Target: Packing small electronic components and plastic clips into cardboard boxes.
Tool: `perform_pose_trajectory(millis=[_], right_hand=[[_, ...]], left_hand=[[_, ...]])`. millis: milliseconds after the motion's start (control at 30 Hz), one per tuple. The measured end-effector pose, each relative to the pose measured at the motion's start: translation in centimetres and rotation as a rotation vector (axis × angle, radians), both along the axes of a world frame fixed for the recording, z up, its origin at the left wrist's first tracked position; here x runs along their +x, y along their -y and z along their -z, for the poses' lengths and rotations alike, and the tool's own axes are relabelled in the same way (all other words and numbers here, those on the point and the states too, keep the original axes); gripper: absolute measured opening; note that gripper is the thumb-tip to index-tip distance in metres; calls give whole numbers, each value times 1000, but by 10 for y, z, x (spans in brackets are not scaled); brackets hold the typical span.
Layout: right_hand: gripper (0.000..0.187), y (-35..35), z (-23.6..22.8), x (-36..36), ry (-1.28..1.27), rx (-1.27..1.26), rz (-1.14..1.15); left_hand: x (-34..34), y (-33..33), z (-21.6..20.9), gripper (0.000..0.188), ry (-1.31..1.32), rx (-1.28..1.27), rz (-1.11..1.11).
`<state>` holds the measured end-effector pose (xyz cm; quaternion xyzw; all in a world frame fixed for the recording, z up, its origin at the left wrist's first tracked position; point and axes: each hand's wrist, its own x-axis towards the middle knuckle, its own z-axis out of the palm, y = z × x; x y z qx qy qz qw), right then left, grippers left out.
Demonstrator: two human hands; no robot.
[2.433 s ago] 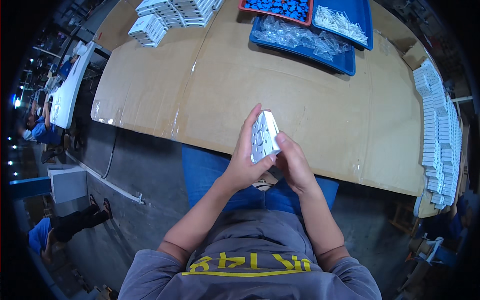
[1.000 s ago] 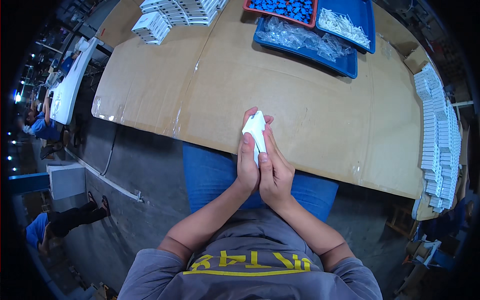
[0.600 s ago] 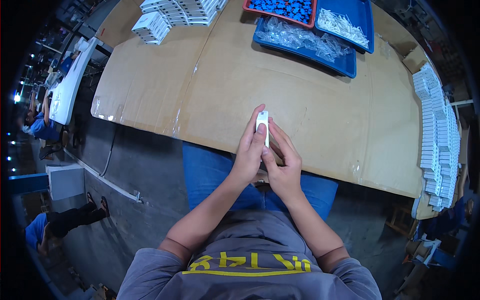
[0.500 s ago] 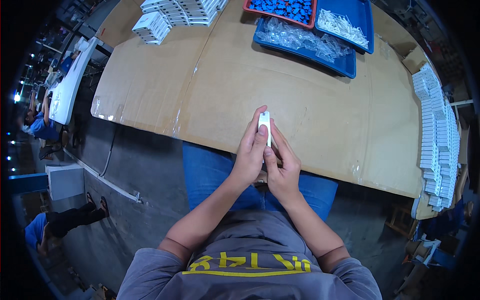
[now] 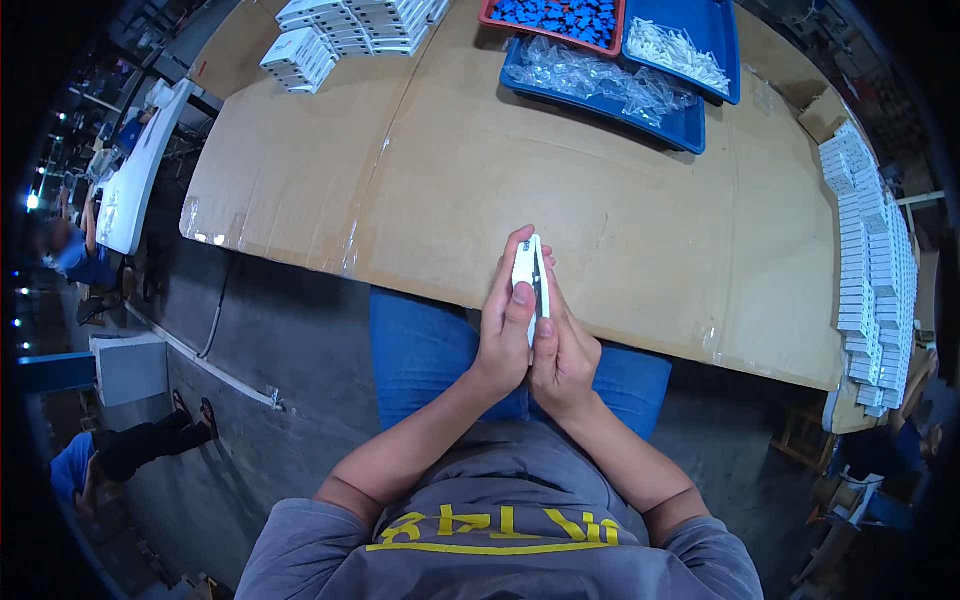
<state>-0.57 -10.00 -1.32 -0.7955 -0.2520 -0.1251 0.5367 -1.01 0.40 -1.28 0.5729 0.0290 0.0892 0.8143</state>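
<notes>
Between my two hands, just off the table's near edge, is a slim white box [image 5: 524,264] standing on end. A dark gap runs along its length, so its two white sides stand slightly apart at the top. My left hand [image 5: 500,340] grips the left side, thumb on the face and fingers behind. On the other side, my right hand [image 5: 567,360] presses against the right part with its thumb low and its fingers stretched upward. What lies inside the gap is too small to make out.
A cardboard-covered table [image 5: 450,200] spreads ahead. At the back stand a red tray [image 5: 553,38] of blue pieces, a blue tray [image 5: 733,60] of white pieces and another blue tray [image 5: 660,138] of clear plastic. White boxes [image 5: 300,62] are stacked far left, more boxes [image 5: 858,270] at right.
The white box has come slightly lower and parted along its length, showing a dark gap. My right hand has shifted to lie flatter along its side.
</notes>
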Motion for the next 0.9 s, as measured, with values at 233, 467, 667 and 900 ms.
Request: perform_pose_trajectory(millis=[233, 467, 667, 900], right_hand=[[43, 8, -5, 6, -193, 223, -121], [35, 15, -7, 25, -605, 419, -19], [37, 20, -13, 26, -1072, 565, -73], [53, 17, -11, 22, -1020, 650, -117]], left_hand=[[6, -4, -9, 98, 50, -65, -6], [9, -12, 1, 109, 103, 107, 53], [10, -8, 0, 109, 132, 131, 98], [13, 5, 13, 90, 148, 295, -86]])
